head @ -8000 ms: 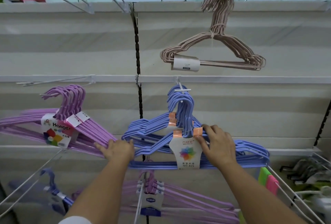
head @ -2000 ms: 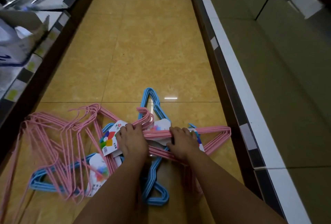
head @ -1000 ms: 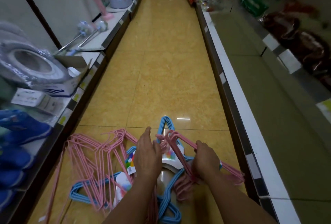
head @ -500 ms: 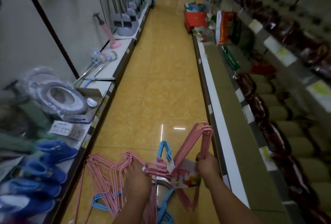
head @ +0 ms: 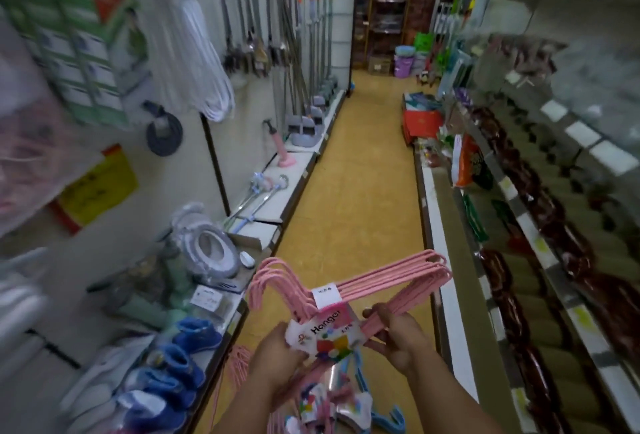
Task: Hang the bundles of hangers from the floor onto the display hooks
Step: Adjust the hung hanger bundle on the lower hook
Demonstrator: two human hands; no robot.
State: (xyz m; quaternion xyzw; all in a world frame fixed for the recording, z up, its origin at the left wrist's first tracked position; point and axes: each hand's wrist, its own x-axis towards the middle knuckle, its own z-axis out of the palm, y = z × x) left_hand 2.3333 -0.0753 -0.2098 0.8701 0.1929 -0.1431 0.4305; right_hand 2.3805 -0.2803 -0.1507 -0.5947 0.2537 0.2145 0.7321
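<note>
I hold a pink hanger bundle (head: 381, 281) with a white "Hanger" label up in front of me, above the aisle floor. My left hand (head: 277, 361) grips its lower left part beside the label. My right hand (head: 398, 340) grips the bundle's lower bar on the right. The hooks curve up to the left. More pink and blue hanger bundles (head: 332, 406) lie on the yellow floor below my hands, partly hidden by my arms.
A low shelf (head: 221, 298) on the left carries blue boots (head: 180, 364), a wrapped potty seat and mops. On the right runs a long shelf unit (head: 446, 295) with dark packaged goods. The yellow aisle floor (head: 356, 173) stretches ahead to red boxes.
I have lifted the pink bundle off the floor pile with both hands and raised my view from the floor to the aisle; before that I was at the display hooks with a blue bundle.
</note>
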